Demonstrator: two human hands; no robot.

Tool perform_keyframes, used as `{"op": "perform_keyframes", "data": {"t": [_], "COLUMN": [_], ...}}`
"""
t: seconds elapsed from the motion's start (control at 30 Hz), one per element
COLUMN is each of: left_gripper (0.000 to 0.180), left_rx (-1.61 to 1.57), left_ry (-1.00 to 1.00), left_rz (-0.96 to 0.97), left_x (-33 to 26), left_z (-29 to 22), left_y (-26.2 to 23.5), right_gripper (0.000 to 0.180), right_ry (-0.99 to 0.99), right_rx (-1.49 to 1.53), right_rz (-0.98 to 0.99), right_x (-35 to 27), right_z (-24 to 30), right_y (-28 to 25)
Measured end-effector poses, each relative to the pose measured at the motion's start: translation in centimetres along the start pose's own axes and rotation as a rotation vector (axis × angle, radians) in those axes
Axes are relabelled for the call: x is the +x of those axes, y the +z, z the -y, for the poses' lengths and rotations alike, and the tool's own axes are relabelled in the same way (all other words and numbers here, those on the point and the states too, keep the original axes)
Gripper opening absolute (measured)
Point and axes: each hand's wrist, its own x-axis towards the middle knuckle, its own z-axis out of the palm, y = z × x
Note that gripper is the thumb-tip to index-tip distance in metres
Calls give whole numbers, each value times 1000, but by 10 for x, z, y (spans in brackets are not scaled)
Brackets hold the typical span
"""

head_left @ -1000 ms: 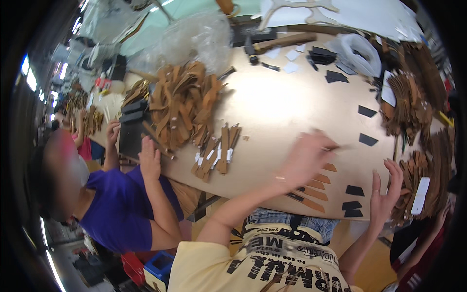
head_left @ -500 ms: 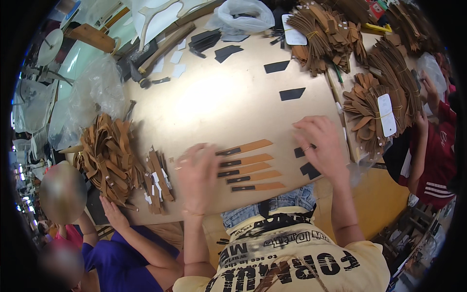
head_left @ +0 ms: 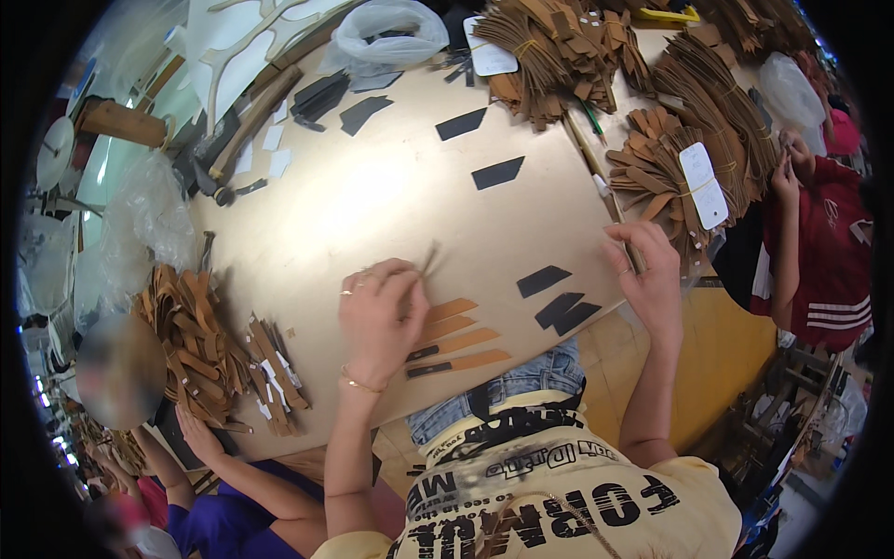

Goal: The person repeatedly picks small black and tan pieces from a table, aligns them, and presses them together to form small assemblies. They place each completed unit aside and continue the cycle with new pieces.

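My left hand (head_left: 377, 317) is on the tan table (head_left: 372, 214), fingers pinched on a thin dark brush (head_left: 430, 255) that pokes up to the right. Just right of it, several brown leather strips (head_left: 461, 337) with black ends lie in a row. My right hand (head_left: 649, 278) is at the table's right edge, fingers curled on the near end of a long thin stick (head_left: 587, 149). Three black cut pieces (head_left: 557, 300) lie between my hands.
Bundles of brown strips (head_left: 670, 158) with a white tag pile up at the far right, with more brown strips (head_left: 191, 335) at the left. Black pieces (head_left: 496, 172) lie mid-table and a plastic bag (head_left: 391, 28) sits at the back. One person in purple (head_left: 223, 522) sits left; another in red (head_left: 824, 233) sits right.
My left hand has lifted off the row of strips and now pinches the brush. My right hand has moved right to the table's edge, onto the stick.
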Motion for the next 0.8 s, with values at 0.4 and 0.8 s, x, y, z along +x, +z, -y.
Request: {"op": "perform_keyframes", "data": {"t": [0.4, 0.8], "left_gripper": [15, 31], "left_rx": [-799, -974], "left_ry": [-434, -484], "left_rz": [111, 463], "left_x": [17, 39], "left_z": [-23, -32], "left_y": [-11, -8], "right_gripper": [27, 19], "right_ry": [-80, -258], "right_rx": [-35, 66], "right_rz": [221, 176], "right_x": [10, 90], "right_z": [30, 31], "right_y": [33, 85]}}
